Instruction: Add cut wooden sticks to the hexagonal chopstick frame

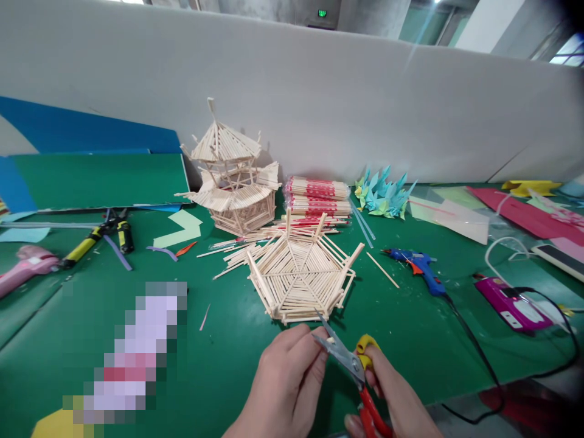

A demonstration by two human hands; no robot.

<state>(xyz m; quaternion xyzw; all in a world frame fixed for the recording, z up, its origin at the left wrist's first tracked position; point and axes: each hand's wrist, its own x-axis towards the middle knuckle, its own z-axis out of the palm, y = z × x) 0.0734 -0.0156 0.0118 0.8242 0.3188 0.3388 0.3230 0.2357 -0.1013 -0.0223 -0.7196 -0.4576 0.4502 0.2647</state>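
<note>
My left hand (292,371) is closed in a pinch on a thin wooden stick (331,340), mostly hidden by the fingers; its pale tip shows at the scissor blades. In my right hand (387,383) are scissors (349,358) with one yellow and one red handle loop, their blades apart around the stick's end. Just beyond both hands lies an octagonal-looking frame of wooden sticks (301,277), its flat face filled with rows of sticks and several short posts rising from its rim. Behind it to the left stands a two-tiered stick pavilion (237,176).
Loose sticks (241,255) and wrapped stick bundles (317,196) lie behind the frame. A blue glue gun (422,267) with a black cable is to the right, near a magenta box (511,307). Yellow-handled pliers (86,243) and blue folded-paper pieces (387,191) sit farther out.
</note>
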